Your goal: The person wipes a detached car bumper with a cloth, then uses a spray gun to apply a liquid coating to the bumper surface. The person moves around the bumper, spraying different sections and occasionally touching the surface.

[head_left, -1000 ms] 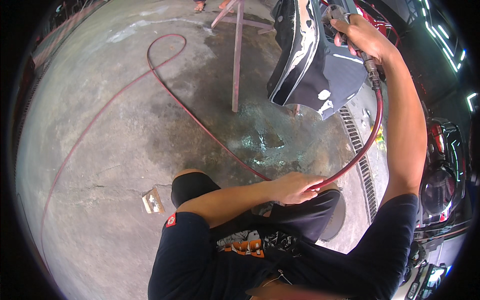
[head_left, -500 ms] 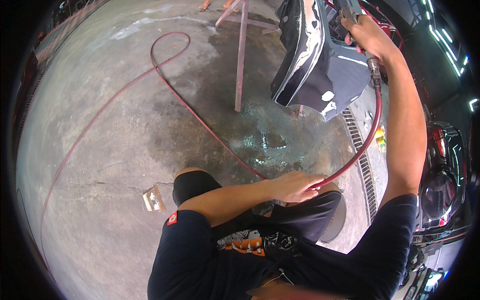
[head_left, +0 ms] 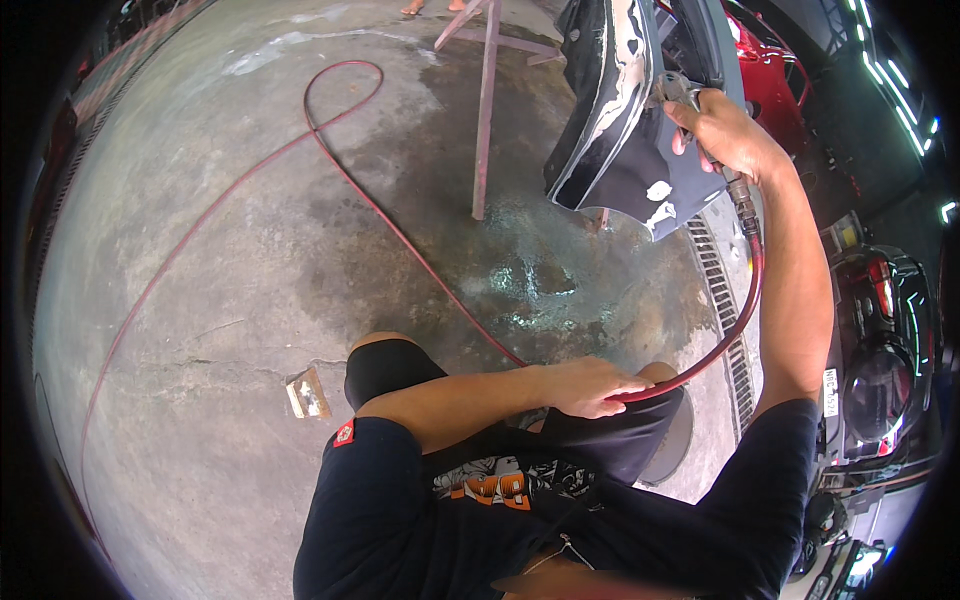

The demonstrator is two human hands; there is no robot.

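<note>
Grey concrete floor (head_left: 220, 290) filled the left side, crossed by a long red flexible hose (head_left: 757, 264) that ran up from the lower left, made one narrow loop and slanted down to the person's lap. Right of its first stretch lay a small flat tan-and-white scrap (head_left: 307, 394), near the person's left knee. At the top edge were a co-worker's bare feet (head_left: 412, 11), just beside a dull pink stand with a long straight leg (head_left: 484, 130). Next came a dark wet patch (head_left: 540, 240) with a pale sheen.

Over the person's right thigh, the left hand (head_left: 590, 387) had its fingers curled in around the hose. From there the hose swept up in an arc to a metal coupling (head_left: 741, 205) below the right hand (head_left: 730, 130). That hand's fingers were wrapped around a silvery gun-shaped tool (head_left: 676, 90), its front end over a dark curved panel with white patches (head_left: 590, 110) (whether the two touched, I could not tell). A slotted metal drain grate (head_left: 712, 270) ran beneath the hose's arc. Farther right stood a glossy red car (head_left: 768, 75) and, lower, a dark vehicle with a round rear cover (head_left: 878, 380).
</note>
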